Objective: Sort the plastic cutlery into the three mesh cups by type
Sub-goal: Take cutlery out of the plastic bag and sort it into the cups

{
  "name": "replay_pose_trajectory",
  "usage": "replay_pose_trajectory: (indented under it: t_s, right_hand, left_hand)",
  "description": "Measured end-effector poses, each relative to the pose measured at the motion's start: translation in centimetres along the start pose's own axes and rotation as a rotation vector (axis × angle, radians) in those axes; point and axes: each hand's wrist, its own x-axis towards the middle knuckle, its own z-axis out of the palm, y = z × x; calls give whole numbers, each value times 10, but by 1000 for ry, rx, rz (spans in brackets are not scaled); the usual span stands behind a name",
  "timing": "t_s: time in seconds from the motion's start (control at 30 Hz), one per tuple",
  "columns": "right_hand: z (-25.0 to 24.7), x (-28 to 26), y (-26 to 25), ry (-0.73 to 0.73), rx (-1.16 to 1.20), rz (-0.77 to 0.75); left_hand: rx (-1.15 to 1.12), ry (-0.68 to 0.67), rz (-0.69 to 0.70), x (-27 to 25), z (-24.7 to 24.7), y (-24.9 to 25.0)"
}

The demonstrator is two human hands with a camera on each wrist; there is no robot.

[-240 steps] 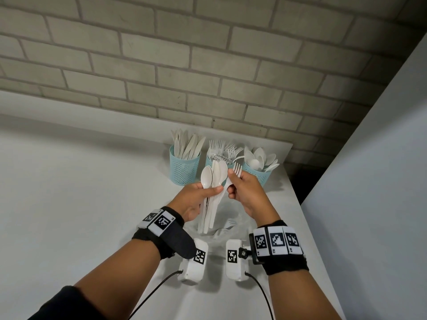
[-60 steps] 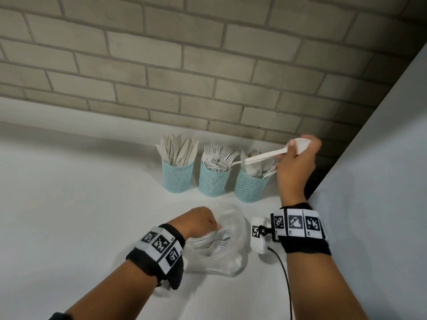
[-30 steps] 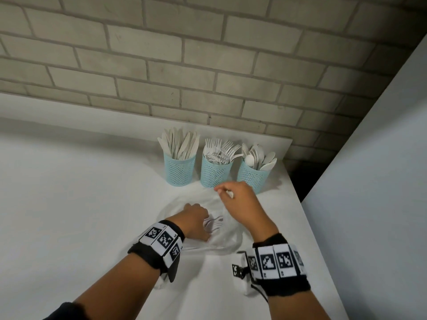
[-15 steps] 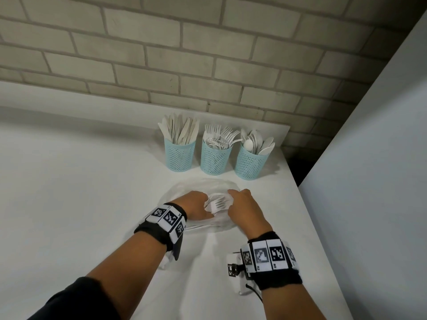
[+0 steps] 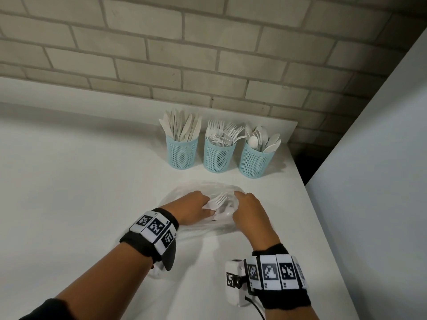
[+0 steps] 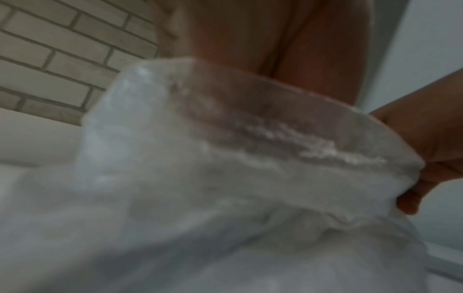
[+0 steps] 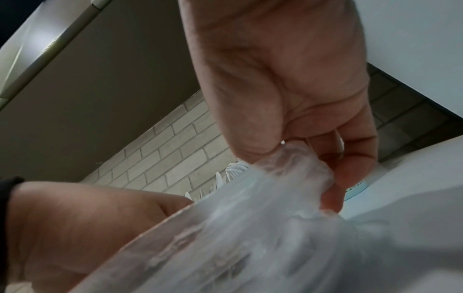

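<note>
Pinching a fold of the clear plastic bag (image 7: 295, 178) between thumb and fingers, the right hand (image 5: 250, 212) holds its right edge on the white table (image 5: 80, 192). Left hand (image 5: 190, 210) grips white forks (image 5: 218, 200) at the bag's mouth, long axis running near-left to far-right, tines toward the three mesh cups (image 5: 218, 155) by the brick wall.

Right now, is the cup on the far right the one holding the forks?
No, the right cup holds spoons; the forks stand in the middle cup.
</note>
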Motion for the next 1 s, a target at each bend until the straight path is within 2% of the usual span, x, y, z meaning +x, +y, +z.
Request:
replay_pose_trajectory:
  t_s: [0.23,0.5,0.67,0.87,0.93,1.0]
  right_hand:
    - [-2,-4,2,20,13,31]
    - [-5,-5,0,10,28,44]
    - [-13,-7,-2,-16,27,38]
    - [-43,-15,-10,-138,-68,-74]
    - [-55,-16,-16,-81,-97,-142]
    - [-65,-13,-24,31,14,-224]
  left_hand:
    - [39,183,11,-5,4,0]
    - [-189,78,-35,-10,-1,1]
    - [-378,116,-75,-10,-15,-2]
    - [-652,173,-12,-12,-34,7]
    - [-703,207,-1,-11,-39,12]
    - [-843,206,19,-8,-44,16]
